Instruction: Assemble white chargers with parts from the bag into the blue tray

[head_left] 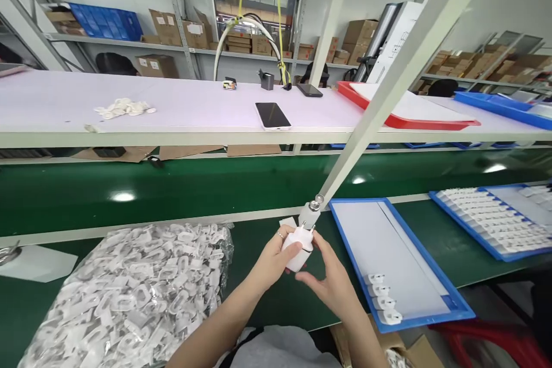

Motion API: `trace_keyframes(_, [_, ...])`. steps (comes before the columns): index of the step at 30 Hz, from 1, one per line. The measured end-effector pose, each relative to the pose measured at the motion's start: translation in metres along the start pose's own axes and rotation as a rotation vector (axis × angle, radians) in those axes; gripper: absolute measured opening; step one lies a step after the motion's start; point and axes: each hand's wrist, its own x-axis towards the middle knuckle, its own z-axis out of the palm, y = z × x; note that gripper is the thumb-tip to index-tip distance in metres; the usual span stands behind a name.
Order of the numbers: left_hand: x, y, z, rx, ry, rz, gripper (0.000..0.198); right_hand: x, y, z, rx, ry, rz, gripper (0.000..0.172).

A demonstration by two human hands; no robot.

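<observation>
Both of my hands hold one white plug adapter in front of me, its two pins pointing up. My left hand, with a ring on one finger, grips its left side with the thumb across the body. My right hand cups it from the right, fingers curled around it. To the left lies a clear plastic bag full of several white adapters. To the right sits a blue-rimmed tray with a short row of white adapters at its near left corner.
A slanted white frame post meets the green bench at a metal foot just behind my hands. A second blue tray of white parts lies at the far right. Phones, a red tray and loose white pieces rest on the white shelf.
</observation>
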Motion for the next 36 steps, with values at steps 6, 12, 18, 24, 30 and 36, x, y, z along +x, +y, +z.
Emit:
trace_keyframes(6, [0.024,-0.003,0.026,-0.233,-0.011,-0.033,0.032,-0.001,0.019,-0.008,-0.226,0.122,-0.170,0.061])
trace_keyframes(12, [0.038,-0.011,0.041,-0.261,0.022,-0.068,0.030,0.000,0.036,-0.014,-0.298,0.166,-0.254,0.056])
trace_keyframes(18, [0.041,-0.017,0.055,-0.211,0.108,-0.003,0.031,0.003,0.043,-0.022,-0.228,0.162,-0.211,0.046])
trace_keyframes(24, [0.037,-0.028,0.050,0.171,0.054,0.396,0.044,0.002,0.035,-0.032,-0.169,0.216,-0.256,0.046])
trace_keyframes(30, [0.040,-0.030,0.042,0.443,0.223,0.799,0.036,0.001,0.025,-0.030,-0.172,0.257,-0.292,0.046])
trace_keyframes(36, [0.038,-0.025,0.040,0.426,0.223,0.685,0.036,-0.001,0.015,-0.027,-0.273,0.293,-0.285,0.052])
